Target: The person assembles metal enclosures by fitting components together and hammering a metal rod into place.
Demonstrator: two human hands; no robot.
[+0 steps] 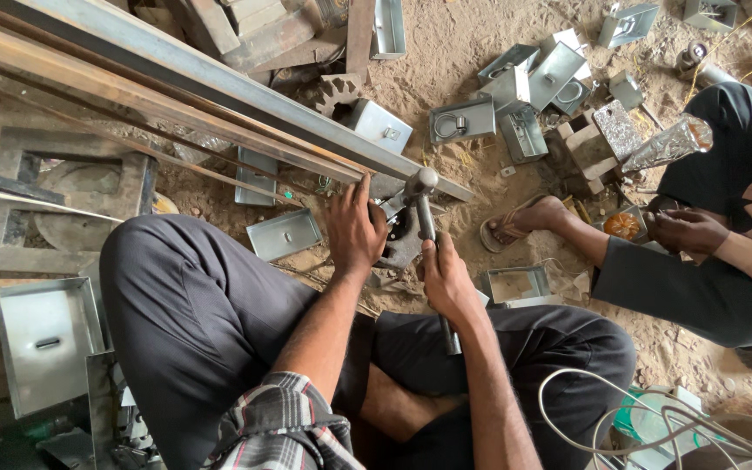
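Left hand (354, 233) was pressed flat on the small metal piece (402, 239) (stiff, sharp-edged, probably best held by its flat side) at 12 o'clock from the knees, while the right hand (447, 280) was wrapped tight around the heavy-looking hammer (424, 204).

Setting: small metal-fabrication workshop, work done seated on a bare dirt floor (446, 52). Evidence: long rusty steel angle bars (176, 96) run diagonally across upper left of frame. Many small grey sheet-metal boxes (463, 119) lie scattered at upper centre and upper right, some with wire handles. Flat welded steel frame with square opening (10, 200) at left. Shallow grey sheet-metal tray (45, 344) at lower left. Steel hammer with round head (421, 187) at centre. Grey cables (654, 418) coiled at lower right.
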